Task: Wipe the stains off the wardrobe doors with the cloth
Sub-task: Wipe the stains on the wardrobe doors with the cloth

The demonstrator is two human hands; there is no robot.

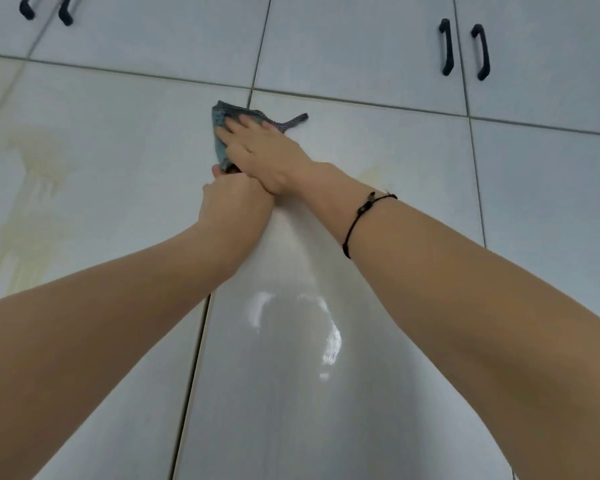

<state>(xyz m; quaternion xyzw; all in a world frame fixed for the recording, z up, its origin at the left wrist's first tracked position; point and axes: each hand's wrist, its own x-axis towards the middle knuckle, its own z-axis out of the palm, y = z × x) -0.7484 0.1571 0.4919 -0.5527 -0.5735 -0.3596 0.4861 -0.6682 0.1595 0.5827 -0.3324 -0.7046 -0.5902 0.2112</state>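
Observation:
A blue-grey cloth [222, 112] lies pressed against the white wardrobe door [378, 140], near the door's top left corner. My right hand [260, 154] lies flat on the cloth with straight fingers. My left hand [232, 199] sits just below, its fingers curled at the cloth's lower end; the grip is partly hidden by my right hand. A yellowish stain [371, 173] shows on this door right of my right wrist. A larger yellowish stain [32, 188] runs down the door to the left.
Black handles [445, 46] [482, 51] hang on the upper cabinet doors at top right, and two more handles [45, 8] at top left. Dark gaps separate the door panels. A glossy reflection shows low on the middle door.

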